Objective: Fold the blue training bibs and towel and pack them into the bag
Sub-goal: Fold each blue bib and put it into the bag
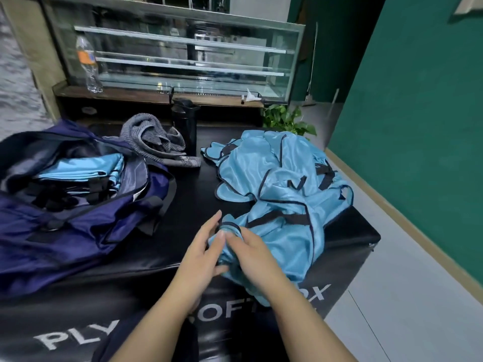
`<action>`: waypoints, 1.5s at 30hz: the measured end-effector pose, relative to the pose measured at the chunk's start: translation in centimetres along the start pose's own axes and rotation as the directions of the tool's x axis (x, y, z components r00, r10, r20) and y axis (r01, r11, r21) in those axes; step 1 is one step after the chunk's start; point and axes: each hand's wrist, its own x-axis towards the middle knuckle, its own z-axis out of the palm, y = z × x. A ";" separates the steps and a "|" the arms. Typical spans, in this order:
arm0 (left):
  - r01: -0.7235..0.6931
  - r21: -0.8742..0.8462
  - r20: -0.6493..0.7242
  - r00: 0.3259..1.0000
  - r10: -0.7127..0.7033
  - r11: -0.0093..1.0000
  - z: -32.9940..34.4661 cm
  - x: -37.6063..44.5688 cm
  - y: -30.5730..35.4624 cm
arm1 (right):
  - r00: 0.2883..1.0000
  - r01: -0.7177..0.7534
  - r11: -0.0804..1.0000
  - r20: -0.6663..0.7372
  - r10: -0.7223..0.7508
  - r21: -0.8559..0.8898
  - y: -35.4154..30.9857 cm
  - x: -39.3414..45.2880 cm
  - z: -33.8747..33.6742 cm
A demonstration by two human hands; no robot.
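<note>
A heap of unfolded light-blue bibs (282,173) with dark trim lies on the right half of the black padded box (188,194). My left hand (201,252) and right hand (251,252) meet at the near end of the heap, both holding a bunched part of one blue bib (282,246). The navy bag (68,212) lies open on the left, with folded blue bibs (81,171) stacked inside. A crumpled grey towel (154,142) sits behind the bag.
A black bottle (184,124) stands by the towel. Behind is a glass display case (183,53) with a plastic bottle (88,64) on its ledge. A potted plant (287,118) and a green wall (418,100) are at right, over grey floor (405,296).
</note>
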 end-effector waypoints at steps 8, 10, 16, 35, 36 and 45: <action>0.023 -0.157 -0.264 0.962 -0.064 0.987 -1.3 -2.0 0.6 | 0.974 0.085 0.995 -0.214 -0.071 0.057 0.2 -2.1 -1.3; 0.019 -0.193 -0.306 0.949 -0.079 0.981 -1.9 -2.0 0.6 | 0.889 0.045 0.995 -0.451 -0.082 -0.094 2.2 -2.0 -2.9; 0.027 -0.239 -0.339 0.934 -0.109 0.971 -3.0 -2.6 0.2 | 0.842 -0.185 0.967 -0.535 0.066 -0.173 6.1 -1.9 -6.1; 0.075 -0.326 -0.400 0.892 -0.209 0.942 -4.7 -4.4 1.3 | 0.869 -0.215 0.970 -0.477 0.136 -0.116 4.1 5.8 -5.2; 0.079 -0.328 -0.396 0.893 -0.213 0.941 -4.7 -4.4 1.3 | 0.868 -0.206 0.964 -0.487 0.100 -0.170 4.2 6.1 -5.2; 0.133 -0.267 -0.358 0.906 -0.226 0.954 -4.8 -3.8 1.1 | 0.941 -0.180 0.812 -0.338 -0.022 -0.554 4.1 8.7 -5.1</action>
